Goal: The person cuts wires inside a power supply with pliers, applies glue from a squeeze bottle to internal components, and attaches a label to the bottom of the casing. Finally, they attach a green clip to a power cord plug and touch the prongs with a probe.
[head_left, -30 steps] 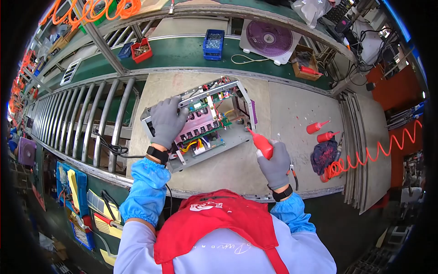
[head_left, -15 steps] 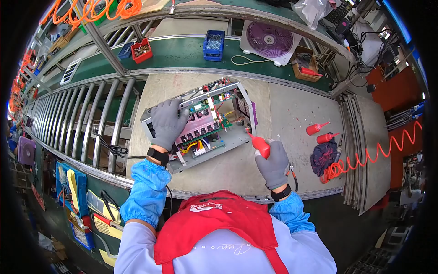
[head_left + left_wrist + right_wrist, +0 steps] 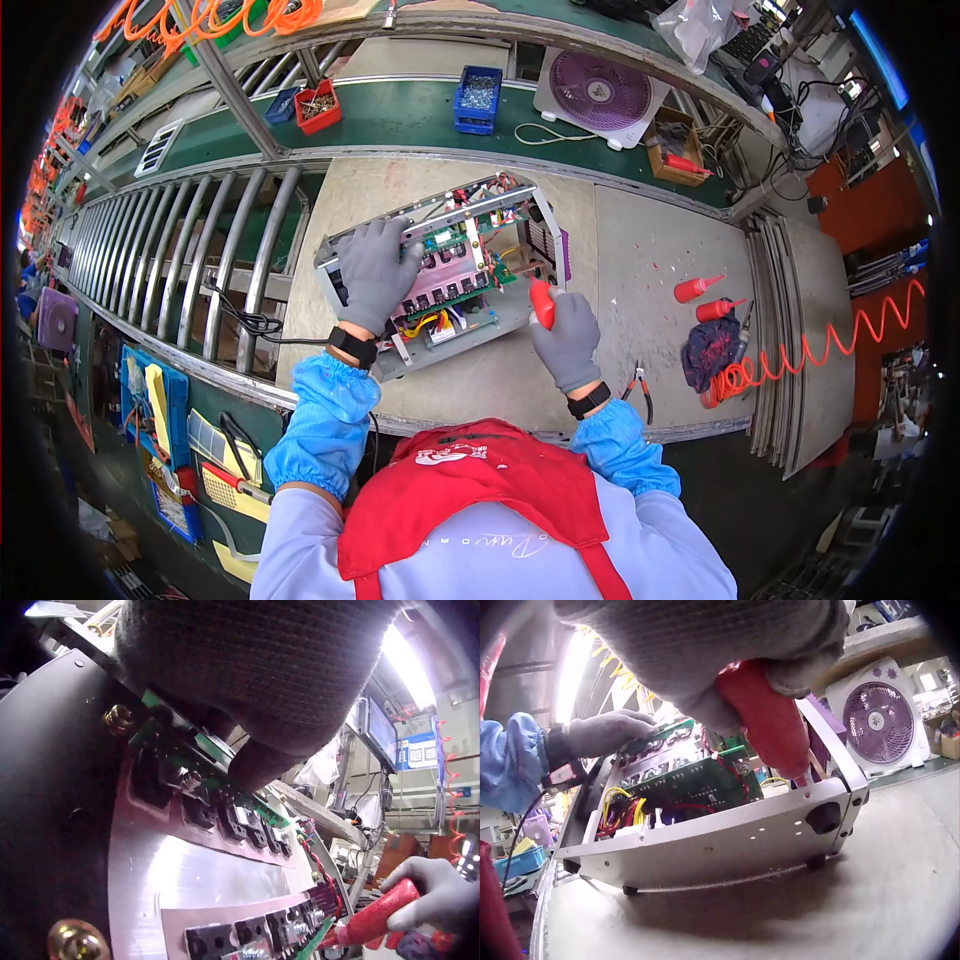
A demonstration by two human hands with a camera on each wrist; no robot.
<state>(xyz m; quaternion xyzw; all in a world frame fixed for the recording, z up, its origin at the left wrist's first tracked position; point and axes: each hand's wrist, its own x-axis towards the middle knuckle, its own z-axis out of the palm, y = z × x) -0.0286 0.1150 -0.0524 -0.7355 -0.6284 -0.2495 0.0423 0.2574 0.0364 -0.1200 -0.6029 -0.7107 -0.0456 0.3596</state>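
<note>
An open-topped metal chassis (image 3: 505, 318) with green circuit boards (image 3: 701, 784), pink-backed rows of black parts and bundled wires lies at an angle on the work surface. My gloved left hand (image 3: 378, 275) rests over the rail at its left end, fingers on the upper side. In my gloved right hand (image 3: 568, 340) I grip a red squeeze bottle (image 3: 541, 303). Its nozzle points down at the chassis's right end; in the right wrist view, the bottle (image 3: 769, 724) has its tip right at the front edge, near a black rubber foot (image 3: 825, 817).
Two more red bottles (image 3: 698, 288) lie to the right, by a dark rag (image 3: 708, 350) and a coiled red hose (image 3: 790, 362). Orange-handled cutters (image 3: 645, 385) lie near the front edge. A roller conveyor (image 3: 190, 260) adjoins on the left; a purple fan (image 3: 600, 92) and screw bins (image 3: 478, 98) stand behind.
My right hand has moved left with the red bottle, bringing it over the chassis's right end. The cutters now show more fully. My left hand keeps its place on the chassis.
</note>
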